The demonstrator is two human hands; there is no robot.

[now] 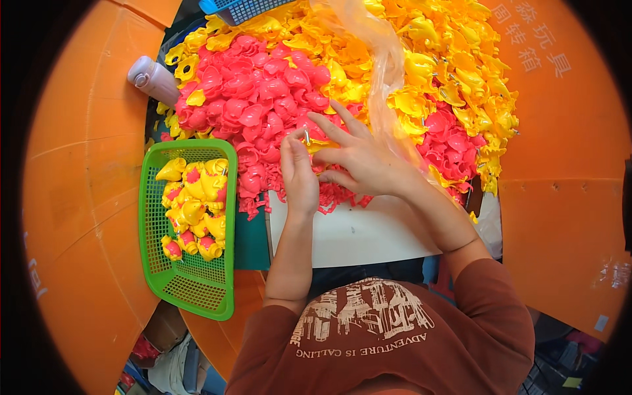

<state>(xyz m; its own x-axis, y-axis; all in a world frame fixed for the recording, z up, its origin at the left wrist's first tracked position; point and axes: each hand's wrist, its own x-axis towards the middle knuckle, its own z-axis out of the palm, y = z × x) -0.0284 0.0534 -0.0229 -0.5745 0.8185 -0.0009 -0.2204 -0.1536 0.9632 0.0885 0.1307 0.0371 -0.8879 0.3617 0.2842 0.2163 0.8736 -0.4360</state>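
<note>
Over the heap's near edge, my left hand (301,181) is closed, with its fingertips pinched by a small shiny metal pin (307,137). The pin seems to belong to a yellow plastic piece (318,145), mostly hidden between my hands. My right hand (362,157) is just to the right, its fingers spread apart and pointing left toward that piece. I see nothing held in it. Loose pink shell-shaped pieces (253,89) lie around and beyond both hands. Small pink parts (337,196) are scattered beneath them.
A green basket (150,217) at left holds several yellow-and-pink toy figures (194,207). Yellow shells (474,79) are piled at the far right, under a clear plastic bag (385,72). A lilac bottle (155,80), blue basket (247,12), white board (336,234) and orange panels (559,184) surround the heap.
</note>
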